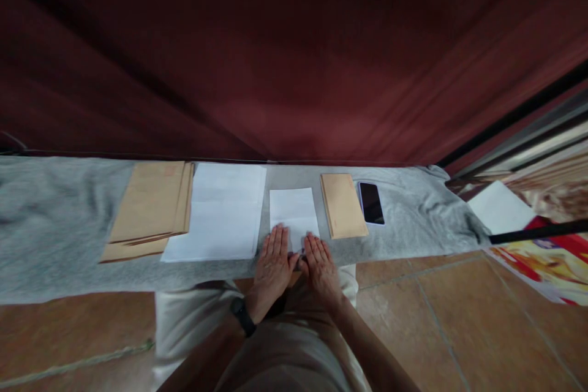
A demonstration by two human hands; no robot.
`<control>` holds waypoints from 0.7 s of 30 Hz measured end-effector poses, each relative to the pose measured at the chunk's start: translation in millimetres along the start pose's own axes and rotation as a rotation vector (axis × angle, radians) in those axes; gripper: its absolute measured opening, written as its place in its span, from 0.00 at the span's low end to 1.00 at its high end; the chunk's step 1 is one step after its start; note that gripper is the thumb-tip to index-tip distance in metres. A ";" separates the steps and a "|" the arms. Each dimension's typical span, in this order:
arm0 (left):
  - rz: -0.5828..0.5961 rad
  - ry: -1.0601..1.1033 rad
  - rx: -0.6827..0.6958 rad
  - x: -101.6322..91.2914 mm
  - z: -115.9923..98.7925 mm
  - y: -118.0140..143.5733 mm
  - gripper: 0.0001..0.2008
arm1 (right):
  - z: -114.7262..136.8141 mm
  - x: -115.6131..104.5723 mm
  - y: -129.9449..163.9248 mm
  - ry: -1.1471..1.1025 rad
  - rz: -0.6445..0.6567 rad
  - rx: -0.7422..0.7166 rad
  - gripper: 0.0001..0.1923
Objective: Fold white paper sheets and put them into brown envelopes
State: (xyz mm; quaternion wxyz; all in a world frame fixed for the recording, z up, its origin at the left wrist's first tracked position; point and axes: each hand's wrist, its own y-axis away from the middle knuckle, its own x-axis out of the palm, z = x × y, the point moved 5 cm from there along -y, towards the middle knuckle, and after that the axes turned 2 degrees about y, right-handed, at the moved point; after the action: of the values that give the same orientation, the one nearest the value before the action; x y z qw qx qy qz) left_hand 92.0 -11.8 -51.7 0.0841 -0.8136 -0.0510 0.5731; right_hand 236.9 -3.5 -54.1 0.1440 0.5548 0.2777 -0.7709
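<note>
- Head view: the left hand lies flat, palm down, fingers straight and gripping nothing, on the near part of a small white paper.
- The right hand presses flat beside it, likewise unclenched, thumbs nearly meeting.
- That paper rests on the grey-clothed desk, between large white sheets at left and brown envelopes at right.
- Farther left, larger brown envelopes touch the sheets.
- Just beyond the right-hand envelopes lies a phone.
</note>
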 end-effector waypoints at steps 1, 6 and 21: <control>-0.010 -0.006 -0.011 -0.9 1.4 1.7 0.33 | -1.2 -0.4 1.5 0.010 -0.009 0.011 0.31; -0.055 0.012 -0.035 -6.5 10.2 11.9 0.32 | -6.5 -4.9 8.6 0.008 -0.034 0.054 0.32; 0.053 0.059 0.152 6.1 -9.0 -42.5 0.31 | -7.3 0.2 -73.1 -0.235 -0.046 0.144 0.27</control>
State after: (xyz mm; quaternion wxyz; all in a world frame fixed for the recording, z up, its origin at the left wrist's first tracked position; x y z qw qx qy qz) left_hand 103.1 30.3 -46.1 0.1319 -0.8225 0.0166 0.5530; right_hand 203.7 59.6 -36.4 0.1176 0.4632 0.2155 -0.8516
